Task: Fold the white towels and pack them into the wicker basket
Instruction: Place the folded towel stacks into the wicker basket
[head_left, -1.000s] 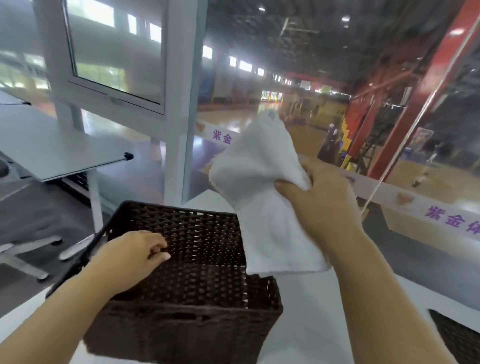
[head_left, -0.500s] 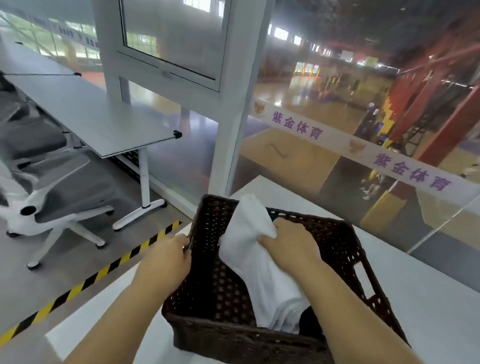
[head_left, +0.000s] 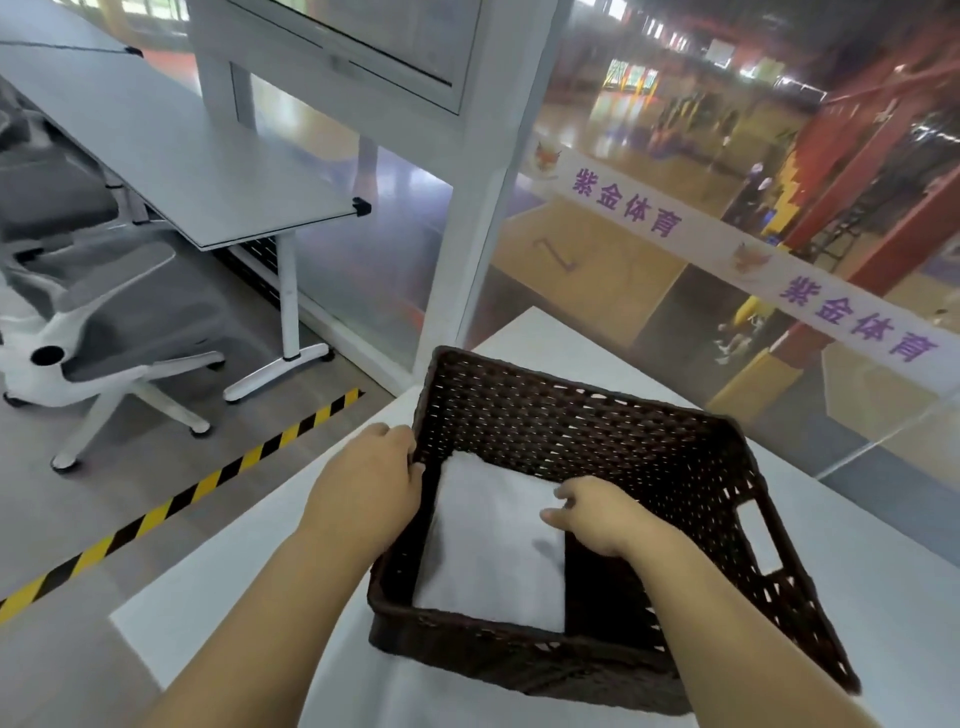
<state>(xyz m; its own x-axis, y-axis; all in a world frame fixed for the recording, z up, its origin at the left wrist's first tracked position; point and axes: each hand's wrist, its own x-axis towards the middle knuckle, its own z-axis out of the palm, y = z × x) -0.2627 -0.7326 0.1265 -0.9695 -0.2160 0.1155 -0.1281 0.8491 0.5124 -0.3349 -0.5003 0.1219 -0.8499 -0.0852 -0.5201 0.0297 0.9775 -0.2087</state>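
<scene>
While the left hand (head_left: 369, 488) curls its fingers over the left rim of the dark brown woven wicker basket (head_left: 571, 426), a closed grip that steadies it, the right hand (head_left: 602, 519) is down inside, at the right edge of the folded white towel (head_left: 488, 545). The head view is the only one.

The basket stands on the white surface (head_left: 883, 597), close to its left edge and towards its far left corner. The towel lies flat on the basket floor against the left and near walls, its long axis running from the near wall toward the far one. The right half of the floor is bare beneath the right wrist.

The right thumb and bent fingers touch the towel's right edge near its far corner. Whether that grip pinches the cloth or only rests on it, I cannot tell. So the towel lies just left of the right hand, the nearer of the two. I would judge this towel as good as packed: the hand need only let go and lift straight up.
</scene>
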